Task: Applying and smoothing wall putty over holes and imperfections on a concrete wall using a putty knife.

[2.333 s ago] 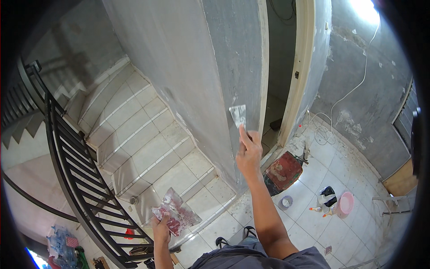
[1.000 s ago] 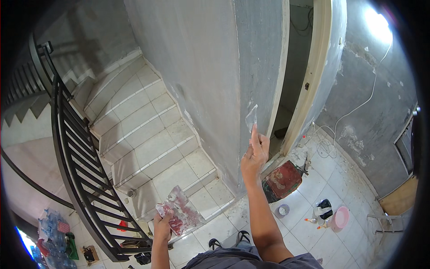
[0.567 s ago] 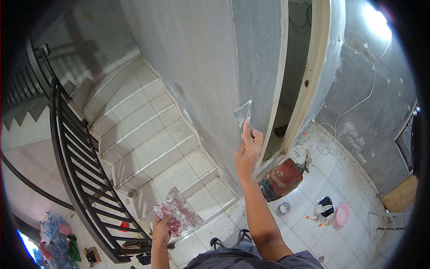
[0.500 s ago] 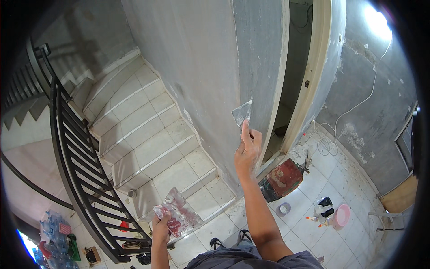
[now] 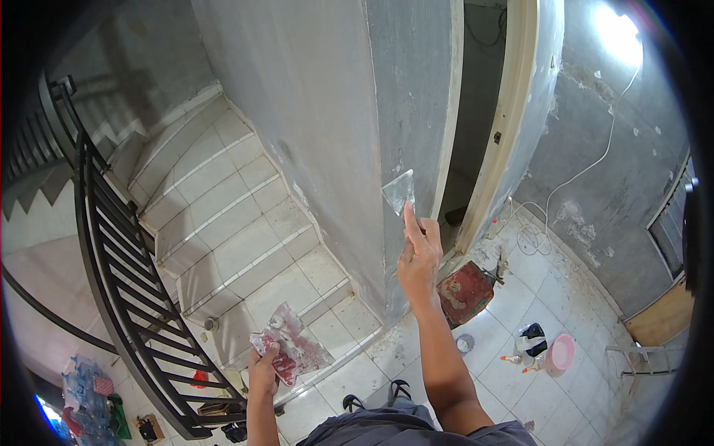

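A putty knife (image 5: 399,192) with a flat, flared blade is in my right hand (image 5: 421,260), the index finger stretched along it toward the blade. The blade lies over the grey wall (image 5: 413,97) near its corner, left of the doorway; whether it touches cannot be told. Lower down and to the left, my left hand (image 5: 263,370) grips the edge of a flat putty board (image 5: 306,343), smeared with white paste and showing red patches. This board hangs over the bottom stair tiles, its thumb-side edge pinched under my thumb.
Tiled stairs (image 5: 253,227) curve up at left beside a dark metal railing (image 5: 111,275). A worn red box-like object (image 5: 467,292) sits by the door frame (image 5: 506,126). On the right floor are a small tub (image 5: 465,343), brushes (image 5: 512,359), a pink basin (image 5: 563,351) and a cable (image 5: 587,175).
The whole scene has shifted left as my view turned. My right hand and putty knife have moved a little right relative to the wall corner. Both hands keep their holds.
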{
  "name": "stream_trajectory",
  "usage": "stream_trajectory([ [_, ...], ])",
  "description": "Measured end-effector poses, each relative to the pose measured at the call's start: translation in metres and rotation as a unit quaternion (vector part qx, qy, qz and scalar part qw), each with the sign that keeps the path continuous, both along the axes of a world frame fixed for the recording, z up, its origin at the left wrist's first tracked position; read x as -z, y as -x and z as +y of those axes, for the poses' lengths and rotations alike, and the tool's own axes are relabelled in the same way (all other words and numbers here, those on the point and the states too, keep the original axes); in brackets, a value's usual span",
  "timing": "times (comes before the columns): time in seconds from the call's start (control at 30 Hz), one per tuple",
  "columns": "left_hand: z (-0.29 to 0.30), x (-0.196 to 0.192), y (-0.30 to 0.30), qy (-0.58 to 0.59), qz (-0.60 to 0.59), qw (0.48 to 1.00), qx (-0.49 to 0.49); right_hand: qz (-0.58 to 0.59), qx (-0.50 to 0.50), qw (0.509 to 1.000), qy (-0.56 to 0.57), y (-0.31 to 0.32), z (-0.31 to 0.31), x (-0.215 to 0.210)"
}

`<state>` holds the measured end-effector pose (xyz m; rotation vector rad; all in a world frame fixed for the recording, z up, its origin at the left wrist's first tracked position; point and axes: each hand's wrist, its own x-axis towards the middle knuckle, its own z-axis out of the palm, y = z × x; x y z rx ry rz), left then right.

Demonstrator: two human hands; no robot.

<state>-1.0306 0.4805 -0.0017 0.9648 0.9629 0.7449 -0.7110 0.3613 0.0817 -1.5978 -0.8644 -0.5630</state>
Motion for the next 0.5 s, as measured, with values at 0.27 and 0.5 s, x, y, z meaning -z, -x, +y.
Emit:
stream_trajectory([
  [0.27,-0.015,-0.023,-0.047,0.082,-0.081,0.993,0.011,-0.047,-0.180,0.980,0.070,0.034,-0.029,-0.008],
  [0.5,-0.016,-0.067,-0.080,0.085,-0.156,0.980,0.088,0.390,-0.427,0.808,0.112,0.049,-0.070,-0.005],
])
